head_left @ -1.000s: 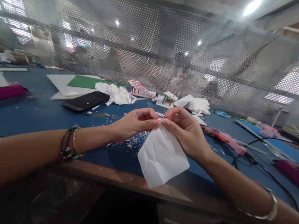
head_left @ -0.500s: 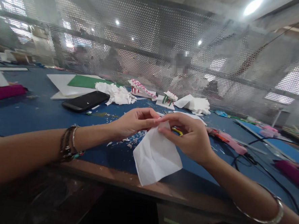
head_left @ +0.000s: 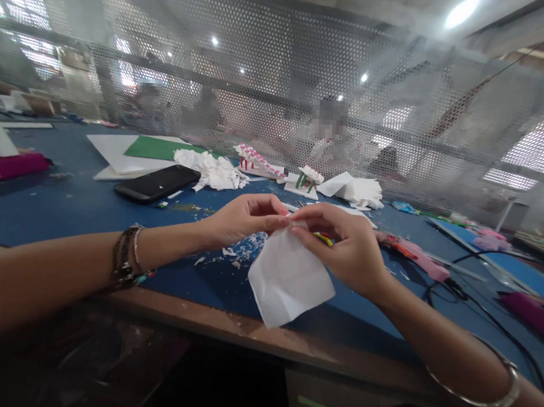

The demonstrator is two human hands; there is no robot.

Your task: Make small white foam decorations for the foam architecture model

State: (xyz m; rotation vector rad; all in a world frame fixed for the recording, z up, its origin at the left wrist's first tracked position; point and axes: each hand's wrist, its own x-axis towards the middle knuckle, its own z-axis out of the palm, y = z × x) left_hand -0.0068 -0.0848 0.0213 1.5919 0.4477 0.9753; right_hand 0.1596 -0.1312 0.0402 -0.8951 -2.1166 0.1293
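Observation:
A thin white sheet [head_left: 293,275], paper or tissue by its look, hangs from my fingertips over the table's front edge. My left hand [head_left: 245,221] pinches its top corner between thumb and fingers. Right beside it, my right hand [head_left: 347,242] grips the same top edge, the two sets of fingertips nearly touching. The gathered part between the fingers is mostly hidden. Behind my right hand shows a bit of a yellow handle [head_left: 324,238]. White paper scraps [head_left: 246,251] litter the blue tabletop [head_left: 80,213] behind the sheet.
A black phone [head_left: 157,183] and crumpled white paper [head_left: 212,169] lie at the left. Small pink-and-white [head_left: 256,159] and green-legged models [head_left: 306,180] stand at the back. A pink glue gun [head_left: 418,258] with a black cable [head_left: 491,309] lies at the right. A perforated metal screen [head_left: 244,60] rises behind.
The sheet's hanging lower end has swung slightly up and to the right. Both hands keep their pinch in almost the same place.

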